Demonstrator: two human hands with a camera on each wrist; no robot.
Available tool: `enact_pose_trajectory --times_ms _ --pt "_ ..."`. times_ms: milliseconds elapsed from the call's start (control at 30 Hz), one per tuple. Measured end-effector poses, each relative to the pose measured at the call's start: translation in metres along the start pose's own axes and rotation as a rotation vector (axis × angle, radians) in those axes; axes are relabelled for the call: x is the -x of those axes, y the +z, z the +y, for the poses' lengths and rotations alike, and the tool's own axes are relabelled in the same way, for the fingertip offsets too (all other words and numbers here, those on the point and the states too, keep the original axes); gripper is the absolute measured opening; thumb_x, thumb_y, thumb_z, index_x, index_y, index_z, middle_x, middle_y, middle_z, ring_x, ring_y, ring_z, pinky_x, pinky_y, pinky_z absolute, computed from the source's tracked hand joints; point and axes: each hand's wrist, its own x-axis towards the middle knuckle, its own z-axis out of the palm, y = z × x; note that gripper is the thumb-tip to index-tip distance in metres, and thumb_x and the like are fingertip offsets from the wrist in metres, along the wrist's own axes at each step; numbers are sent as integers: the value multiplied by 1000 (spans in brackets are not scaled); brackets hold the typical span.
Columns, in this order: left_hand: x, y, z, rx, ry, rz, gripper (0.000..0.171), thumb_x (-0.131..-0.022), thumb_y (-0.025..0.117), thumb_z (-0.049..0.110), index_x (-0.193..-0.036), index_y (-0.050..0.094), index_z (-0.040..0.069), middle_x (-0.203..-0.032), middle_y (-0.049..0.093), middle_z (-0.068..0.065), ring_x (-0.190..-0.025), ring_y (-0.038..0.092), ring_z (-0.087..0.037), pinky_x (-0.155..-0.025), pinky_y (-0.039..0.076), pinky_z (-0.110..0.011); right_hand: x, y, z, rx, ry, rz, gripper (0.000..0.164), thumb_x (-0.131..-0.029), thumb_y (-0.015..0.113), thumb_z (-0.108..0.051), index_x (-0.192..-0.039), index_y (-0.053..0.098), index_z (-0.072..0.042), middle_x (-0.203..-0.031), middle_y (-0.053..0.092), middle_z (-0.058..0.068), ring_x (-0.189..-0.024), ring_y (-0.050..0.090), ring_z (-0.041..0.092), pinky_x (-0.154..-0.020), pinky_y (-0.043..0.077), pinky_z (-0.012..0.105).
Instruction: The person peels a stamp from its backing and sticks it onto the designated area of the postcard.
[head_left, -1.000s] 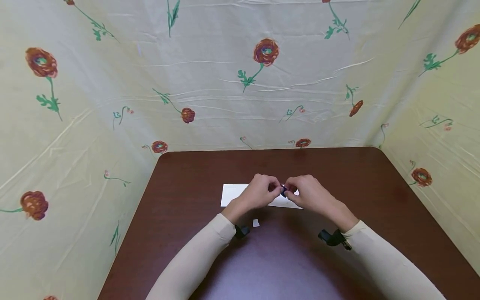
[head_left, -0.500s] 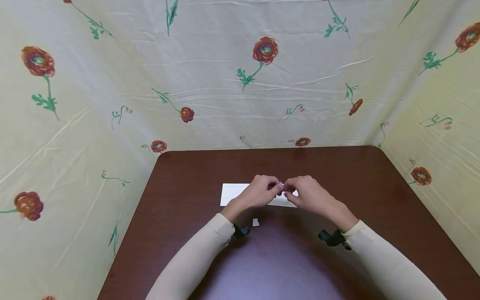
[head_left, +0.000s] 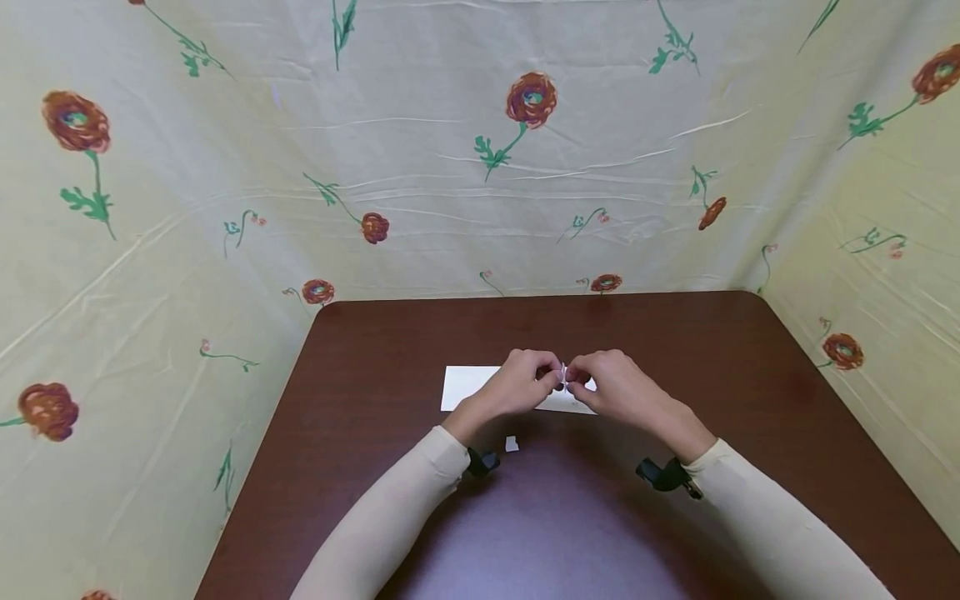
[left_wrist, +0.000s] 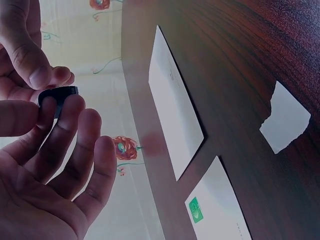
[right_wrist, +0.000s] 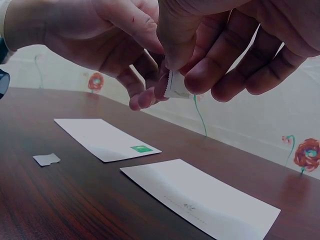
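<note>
A small postage stamp with a toothed edge (right_wrist: 176,87) is held up between both hands, above two white papers. My left hand (head_left: 516,385) pinches it between thumb and forefinger; the other fingers fan out loosely in the left wrist view. From the opposite side, my right hand (head_left: 621,390) pinches it with thumb and fingertips. Its face looks dark from the left wrist, where the stamp (left_wrist: 61,95) is partly covered by fingers. Under the hands lie a white envelope with a green stamp at its corner (right_wrist: 102,139) and a white card with small grey print (right_wrist: 200,192).
A torn white paper scrap (head_left: 512,444) lies on the brown table (head_left: 390,333), nearer the body than the envelope. Floral cloth (head_left: 420,150) hangs round the table's back and sides. Dark wrist mounts (head_left: 663,477) sit under the forearms.
The stamp has turned between the fingers: its dark face showed to the head view a second ago, and now a pale, thin edge does. Both hands have stayed nearly in place.
</note>
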Motion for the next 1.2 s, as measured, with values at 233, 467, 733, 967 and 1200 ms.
enact_pose_trajectory --times_ms 233,467,733,967,1200 --pt "-1 0 -2 28 13 0 16 -98 58 18 -91 72 16 -77 67 5 -70 57 -7 -63 48 -21 -1 -2 -1 -17 22 -25 6 -89 76 -20 -92 76 -15 -81 71 -7 -72 65 15 -66 51 26" --pt "-1 -1 -2 41 13 -12 16 -98 58 18 -91 72 16 -84 73 -5 -71 59 -7 -64 48 -21 -1 -2 -1 -4 1 -11 9 -90 74 -22 -92 75 -13 -79 70 -8 -69 61 11 -64 50 26" --pt "-1 -1 -1 25 9 -18 17 -97 58 18 -92 73 13 -81 73 -4 -68 57 -8 -61 46 -21 -2 -3 -1 23 1 -1 5 -91 71 -16 -91 75 -13 -78 69 -7 -66 54 8 -63 48 26" --pt "0 0 0 -17 3 -9 16 -95 58 19 -89 73 16 -73 65 10 -67 56 -5 -62 47 -20 0 -3 -1 24 67 -21 5 -90 71 -18 -89 74 -14 -75 67 -7 -62 51 8 -57 45 24" --pt "1 1 0 -61 -8 -1 16 -94 59 20 -85 71 18 -71 63 10 -67 56 -4 -62 46 -19 1 -3 0 27 89 -16 7 -90 71 -20 -88 74 -14 -74 67 -7 -60 51 8 -56 45 24"
